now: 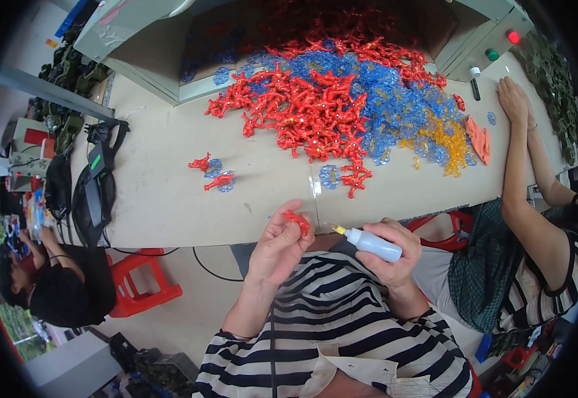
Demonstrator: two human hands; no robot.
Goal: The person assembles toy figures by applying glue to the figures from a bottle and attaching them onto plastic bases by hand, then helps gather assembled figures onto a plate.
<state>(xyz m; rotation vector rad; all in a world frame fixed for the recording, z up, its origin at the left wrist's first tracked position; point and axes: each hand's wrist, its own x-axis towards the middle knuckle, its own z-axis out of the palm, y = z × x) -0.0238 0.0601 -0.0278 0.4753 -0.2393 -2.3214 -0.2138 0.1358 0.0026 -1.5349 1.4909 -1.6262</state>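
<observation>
My left hand point(269, 255) pinches a small red plastic figure point(296, 223) just off the table's near edge. In my right hand point(400, 257) lies a pale squeeze bottle point(376, 245) with a yellow, thin-tipped nozzle; its tip points left at the figure, a short gap apart. Ahead of my hands, a clear blue scalloped disc point(329, 177) lies beside a few red figures point(356, 178). Farther left, one red figure point(223, 180) rests on a blue disc, and another point(199, 161) is next to a similar disc. Beyond is a heap of red figures point(295, 109).
Clear blue pieces point(388, 89) and yellow pieces point(458, 139) spread right of the heap, before a grey open-fronted housing point(153, 50). An orange cloth point(478, 140) and a marker point(476, 86) lie near a co-worker's hands point(514, 101). A black bag point(95, 182) sits left; a red stool point(141, 284) stands below.
</observation>
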